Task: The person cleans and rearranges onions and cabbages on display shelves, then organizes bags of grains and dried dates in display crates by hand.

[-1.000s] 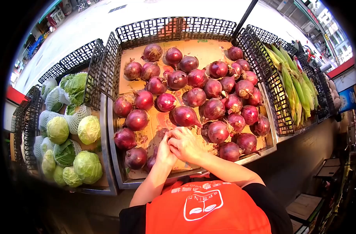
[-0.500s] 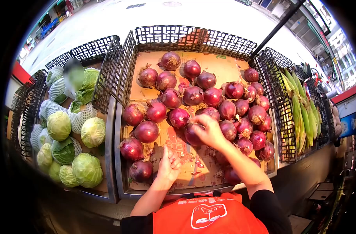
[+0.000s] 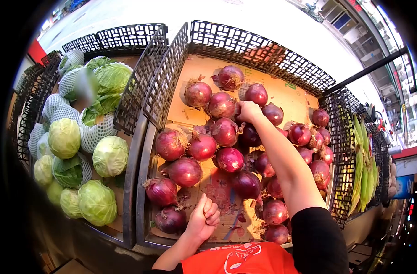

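- onions (image 3: 229, 159) lie on cardboard (image 3: 207, 68) inside a metal-edged tray (image 3: 145, 182)
- right hand (image 3: 248, 111) reaches among the far onions; its grip is hidden, apart or clamped i cannot tell
- left hand (image 3: 204, 220), grip curled together, hovers near the close edge

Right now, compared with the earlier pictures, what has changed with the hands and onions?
The hands, clasped at first, are apart. The right hand has let go of the near onion and reached farther back among the other onions; its grip there is hidden. The left hand stays near the front, curled. The cabbages and corn stayed in place; the camera view shifted.
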Available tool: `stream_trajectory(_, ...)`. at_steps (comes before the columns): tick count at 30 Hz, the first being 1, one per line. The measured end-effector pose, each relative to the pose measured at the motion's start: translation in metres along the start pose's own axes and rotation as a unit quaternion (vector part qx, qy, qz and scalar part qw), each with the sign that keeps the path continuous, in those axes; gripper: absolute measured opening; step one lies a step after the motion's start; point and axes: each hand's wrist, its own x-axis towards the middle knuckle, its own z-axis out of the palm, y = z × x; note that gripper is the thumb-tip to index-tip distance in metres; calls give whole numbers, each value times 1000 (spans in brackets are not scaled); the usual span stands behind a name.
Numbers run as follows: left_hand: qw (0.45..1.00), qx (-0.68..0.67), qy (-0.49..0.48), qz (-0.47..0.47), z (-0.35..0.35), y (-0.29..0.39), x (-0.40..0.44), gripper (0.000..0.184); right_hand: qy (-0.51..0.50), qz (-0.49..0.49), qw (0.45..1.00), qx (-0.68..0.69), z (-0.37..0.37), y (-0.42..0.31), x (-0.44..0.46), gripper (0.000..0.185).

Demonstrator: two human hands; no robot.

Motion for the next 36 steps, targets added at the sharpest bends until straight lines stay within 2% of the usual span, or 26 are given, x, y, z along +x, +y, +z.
stream_trajectory(4, 1000, 0, 1, 5, 3, 3, 2, 45, 27, -20, 998, 61, 6, 8, 8, 17)
stream_trajectory(5, 1000, 2, -4, 4, 3, 3, 4, 44, 66, -4, 984, 163, 5, 14, 5, 13)
stream_trajectory(6, 1000, 2, -7, 7, 3, 2, 5, 42, 103, -26, 972, 209, 5, 24, 4, 18)
stream_trajectory(8, 1000, 3, -14, 9, 2, 0, 7, 39, 117, -14, 920, 373, -22, 20, -29, 11)
stream_trajectory(10, 1000, -12, 5, 13, 0, -5, 10, 31, 78, -57, 809, 580, -45, 9, -81, 8)
stream_trajectory(12, 999, -11, 31, 17, 8, -8, 13, 27, 14, -90, 791, 605, -58, -11, -141, 10)
stream_trajectory(14, 997, 6, 69, 16, 23, -10, 17, 26, -33, -166, 759, 629, -37, -29, -194, 8)
stream_trajectory(15, 999, -5, 36, 17, 21, -14, 19, 28, -5, -178, 799, 574, -23, -41, -221, 8)
stream_trajectory(16, 1000, -2, -7, 19, 24, -18, 19, 38, 16, -189, 834, 518, -11, -51, -243, 9)
stream_trajectory(18, 999, 8, -37, 7, 10, -30, 21, 39, 130, -294, 893, 314, -4, -67, -271, 13)
stream_trajectory(20, 996, 63, 55, -7, 26, -30, 5, 39, 154, -272, 915, 253, 15, -74, -293, 19)
stream_trajectory(22, 992, 118, 48, -9, 14, -39, -2, 34, 132, -276, 924, 228, 17, -79, -310, 20)
stream_trajectory(24, 990, 108, 94, 6, 20, -47, -18, 33, 30, -282, 916, 285, 8, -81, -322, 24)
stream_trajectory(26, 990, 109, 85, 30, -11, -49, -17, 33, -48, -311, 886, 341, 4, -75, -326, 32)
stream_trajectory(28, 990, 114, 61, 52, -14, -33, -34, 36, -52, -251, 842, 476, 3, -79, -331, 32)
stream_trajectory(30, 978, 124, 73, 151, -17, -20, -52, 37, 2, -238, 862, 448, 16, -82, -323, 29)
stream_trajectory(32, 964, 105, 102, 222, -17, 2, -71, 38, -34, -212, 888, 408, 28, -96, -316, 34)
stream_trajectory(33, 943, 126, 106, 288, -25, 13, -78, 35, -25, -223, 894, 388, 38, -106, -312, 39)
stream_trajectory(34, 918, 147, 108, 353, -36, 25, -83, 32, -15, -236, 899, 369, 50, -116, -307, 43)
stream_trajectory(35, 873, 228, 151, 404, -45, 37, -88, 28, -26, -249, 891, 378, 63, -125, -298, 53)
stream_trajectory(36, 817, 306, 191, 449, -54, 48, -92, 25, -35, -244, 883, 400, 75, -135, -289, 55)
